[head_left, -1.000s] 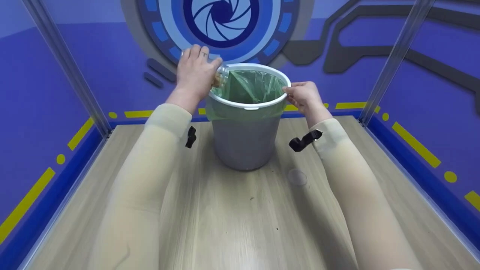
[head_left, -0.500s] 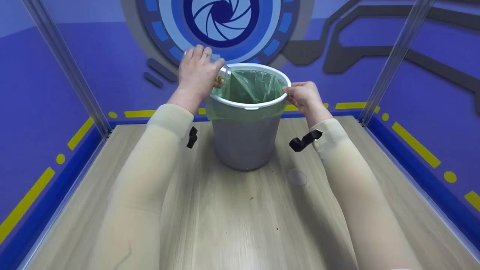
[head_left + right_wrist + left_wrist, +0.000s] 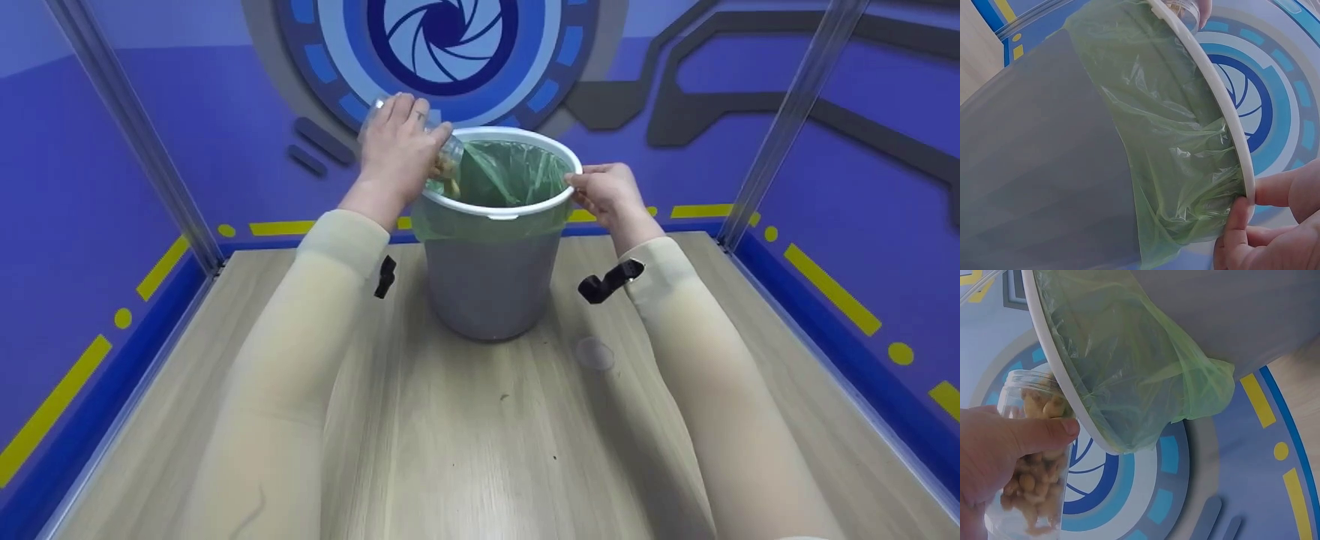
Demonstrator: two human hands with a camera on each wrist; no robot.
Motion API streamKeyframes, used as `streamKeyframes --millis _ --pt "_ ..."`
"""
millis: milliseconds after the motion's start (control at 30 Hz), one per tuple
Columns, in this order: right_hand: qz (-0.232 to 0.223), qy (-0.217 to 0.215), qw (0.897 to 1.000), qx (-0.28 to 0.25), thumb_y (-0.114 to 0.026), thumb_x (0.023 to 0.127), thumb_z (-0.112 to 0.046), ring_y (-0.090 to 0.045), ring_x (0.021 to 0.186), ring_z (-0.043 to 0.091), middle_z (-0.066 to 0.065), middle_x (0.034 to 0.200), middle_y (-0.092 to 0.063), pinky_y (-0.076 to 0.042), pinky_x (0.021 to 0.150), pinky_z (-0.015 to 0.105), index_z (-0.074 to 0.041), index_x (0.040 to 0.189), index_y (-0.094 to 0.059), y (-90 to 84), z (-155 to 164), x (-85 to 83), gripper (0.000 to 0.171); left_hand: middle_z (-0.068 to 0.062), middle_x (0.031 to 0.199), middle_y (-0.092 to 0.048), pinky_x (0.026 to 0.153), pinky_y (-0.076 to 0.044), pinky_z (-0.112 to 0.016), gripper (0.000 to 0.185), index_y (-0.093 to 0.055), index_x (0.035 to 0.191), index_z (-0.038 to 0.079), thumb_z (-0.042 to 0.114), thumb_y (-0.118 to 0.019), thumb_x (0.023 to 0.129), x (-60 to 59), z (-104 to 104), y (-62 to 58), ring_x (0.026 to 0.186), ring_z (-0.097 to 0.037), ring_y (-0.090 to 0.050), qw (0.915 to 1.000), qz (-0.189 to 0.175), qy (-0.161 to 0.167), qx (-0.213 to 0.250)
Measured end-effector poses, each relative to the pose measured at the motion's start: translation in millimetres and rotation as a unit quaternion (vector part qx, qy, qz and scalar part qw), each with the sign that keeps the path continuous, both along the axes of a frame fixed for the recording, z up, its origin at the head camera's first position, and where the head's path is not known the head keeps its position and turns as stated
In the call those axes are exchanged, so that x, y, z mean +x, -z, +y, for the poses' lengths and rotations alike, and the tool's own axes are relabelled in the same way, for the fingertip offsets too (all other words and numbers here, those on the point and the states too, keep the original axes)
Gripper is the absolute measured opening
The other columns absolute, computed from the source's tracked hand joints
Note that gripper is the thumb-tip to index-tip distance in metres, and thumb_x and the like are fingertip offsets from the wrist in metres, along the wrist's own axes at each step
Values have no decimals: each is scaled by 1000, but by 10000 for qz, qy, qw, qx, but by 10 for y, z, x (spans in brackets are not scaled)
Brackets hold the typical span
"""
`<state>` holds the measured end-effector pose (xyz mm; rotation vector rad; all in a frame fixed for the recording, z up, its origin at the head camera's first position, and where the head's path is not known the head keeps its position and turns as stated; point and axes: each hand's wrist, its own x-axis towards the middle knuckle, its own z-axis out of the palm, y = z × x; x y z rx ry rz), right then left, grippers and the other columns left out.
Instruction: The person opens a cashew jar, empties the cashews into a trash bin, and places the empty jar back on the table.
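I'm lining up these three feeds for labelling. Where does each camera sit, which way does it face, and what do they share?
Head: worn high, facing forward and down at the bin on the table; both sleeves, left hand and right hand show.
Left wrist: beside the rim, looking at the jar; thumb shows.
Right wrist: low beside the bin wall, facing the rim; fingers show.
Shared: bin, green liner, jar.

Left hand [image 3: 396, 154] raised a little and shifted right since a second ago, tipping the jar [image 3: 448, 161] steeper over the bin rim [image 3: 499, 212]. Jar mouth now further over the green liner [image 3: 510, 176], nuts [image 3: 1036, 481] slid toward it.
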<state>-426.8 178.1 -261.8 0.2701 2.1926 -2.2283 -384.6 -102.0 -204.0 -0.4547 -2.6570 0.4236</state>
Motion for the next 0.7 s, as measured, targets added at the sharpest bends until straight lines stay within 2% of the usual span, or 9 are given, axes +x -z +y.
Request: streamKeyframes --millis 267,500,700 --pt "-28 -17 10000 -23 -62 100 -3 -63 92 14 11 117 -61 -55 70 12 8 145 -51 4 3 -4 48 -20 160 -38 131 -16 -49 58 -45 156 21 1 -55 102 2 11 4 151 -38 -27 9999 18 106 -22" --pt "-11 -45 10000 36 -62 100 -3 -63 91 14 9 113 -59 -55 70 12 9 144 -51 8 3 2 47 -21 162 -36 131 -14 -49 57 -43 157 19 7 -57 103 14 12 -9 153 -39 -26 9997 15 135 -190" --pt "72 -62 9998 187 -61 101 -5 -61 85 11 12 121 -59 -54 69 13 9 144 -51 14 9 8 46 -21 163 -35 132 -11 -48 58 -41 158 19 -2 -49 104 18 29 -31 154 -39 -24 9996 -6 154 -251"
